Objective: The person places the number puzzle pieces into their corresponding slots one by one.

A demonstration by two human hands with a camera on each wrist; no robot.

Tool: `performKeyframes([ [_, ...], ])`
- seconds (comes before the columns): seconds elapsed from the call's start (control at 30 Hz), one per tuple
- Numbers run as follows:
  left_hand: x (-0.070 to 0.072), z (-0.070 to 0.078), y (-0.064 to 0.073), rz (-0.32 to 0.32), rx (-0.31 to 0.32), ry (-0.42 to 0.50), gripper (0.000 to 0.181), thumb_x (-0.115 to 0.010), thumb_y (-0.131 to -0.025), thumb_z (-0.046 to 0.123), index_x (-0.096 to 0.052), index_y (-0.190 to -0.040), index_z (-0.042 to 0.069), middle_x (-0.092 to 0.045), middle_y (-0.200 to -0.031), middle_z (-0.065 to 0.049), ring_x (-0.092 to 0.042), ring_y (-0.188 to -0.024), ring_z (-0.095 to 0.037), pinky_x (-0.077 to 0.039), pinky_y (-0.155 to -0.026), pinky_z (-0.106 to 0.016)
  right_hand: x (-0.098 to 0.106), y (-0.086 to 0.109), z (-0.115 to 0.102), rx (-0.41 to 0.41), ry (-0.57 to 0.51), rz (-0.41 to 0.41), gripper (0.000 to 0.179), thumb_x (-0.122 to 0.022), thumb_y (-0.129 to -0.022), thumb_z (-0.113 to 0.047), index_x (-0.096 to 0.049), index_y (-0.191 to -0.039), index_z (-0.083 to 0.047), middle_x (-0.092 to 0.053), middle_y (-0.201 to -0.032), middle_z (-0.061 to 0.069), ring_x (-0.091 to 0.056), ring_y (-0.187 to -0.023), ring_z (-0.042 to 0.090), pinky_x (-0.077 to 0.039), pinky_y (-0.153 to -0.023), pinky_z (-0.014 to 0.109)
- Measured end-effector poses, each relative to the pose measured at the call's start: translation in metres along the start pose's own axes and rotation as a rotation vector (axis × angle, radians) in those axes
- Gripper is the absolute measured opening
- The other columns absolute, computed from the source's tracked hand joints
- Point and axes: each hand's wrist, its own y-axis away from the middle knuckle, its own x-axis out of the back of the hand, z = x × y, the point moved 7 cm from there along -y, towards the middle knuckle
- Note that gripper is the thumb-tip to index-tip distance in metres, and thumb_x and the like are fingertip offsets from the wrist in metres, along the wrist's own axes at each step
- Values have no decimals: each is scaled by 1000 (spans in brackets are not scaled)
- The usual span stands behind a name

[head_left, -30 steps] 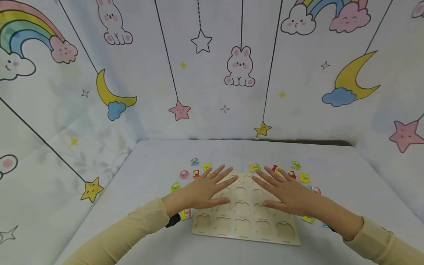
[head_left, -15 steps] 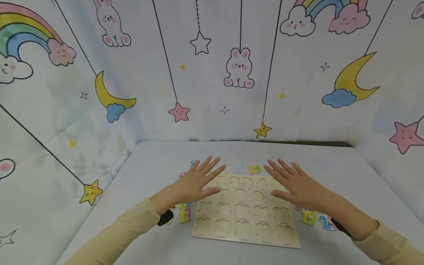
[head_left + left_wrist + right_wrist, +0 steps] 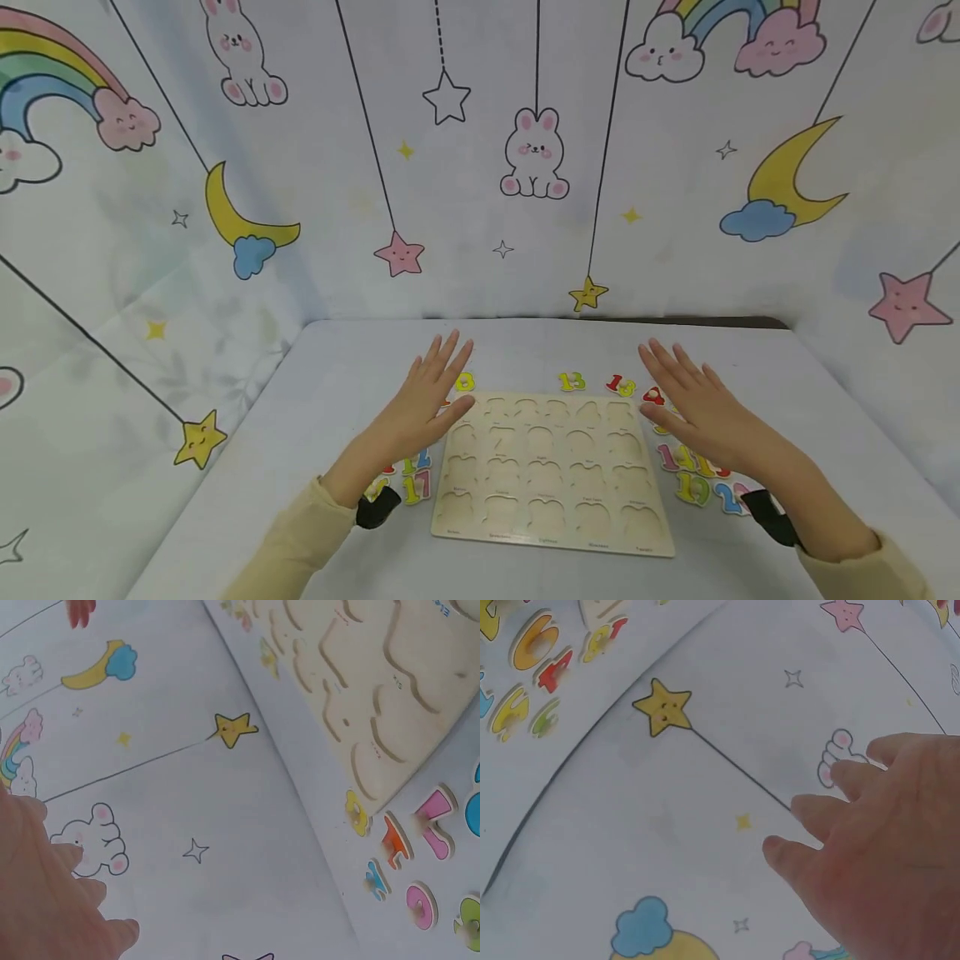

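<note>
A pale wooden puzzle board (image 3: 551, 475) with rows of number-shaped recesses lies on the white table. My left hand (image 3: 420, 396) is raised near the board's left edge, fingers straight and nothing in it. On the other side my right hand (image 3: 708, 417) is held up the same way, fingers extended. Colourful number pieces lie around the board: a green and yellow 13 (image 3: 572, 382) behind it, a yellow and pink 17 (image 3: 417, 487) at the left, a yellow and green 19 (image 3: 693, 489) at the right. In the left wrist view, a pink 0 (image 3: 421, 906) shows a small knob.
A white cloth wall (image 3: 450, 200) printed with rabbits, stars, moons and rainbows rises behind the table (image 3: 540, 354) and along its sides. Several more number pieces, such as a red 4 (image 3: 553, 673) and an orange 6 (image 3: 534, 643), lie right of the board.
Both hands have moved apart and upward, from over the board toward its sides. More of the board and of the pieces behind it now shows. The pieces stay in place.
</note>
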Motion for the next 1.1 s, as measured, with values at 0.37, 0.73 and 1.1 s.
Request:
performKeyframes([
  [0.37,-5,-1,13,54,63,53,69,-30,-98,52,-3,-152,18,3,-155,-8,9,-139,-27,-2,-106,-58,4,9,5,-44,-12,28,76,-46,-97,-41,0,-151,-14,2,-155,13,12,-138,32,12,-104,54],
  [0.73,-32,-2,37,107,169,120,68,-41,-99,40,-6,-152,16,3,-155,-8,9,-139,-28,-3,-106,-57,-20,19,14,-100,-66,30,75,-46,-98,-39,0,-151,-15,3,-155,12,10,-138,35,11,-104,57],
  [1.1,-92,-2,49,-84,264,94,77,-42,-96,50,-7,-151,10,1,-154,-18,1,-138,-39,-11,-106,-58,-54,19,21,-152,-155,-9,73,-44,-99,-38,3,-151,-17,4,-155,13,8,-137,38,4,-102,63],
])
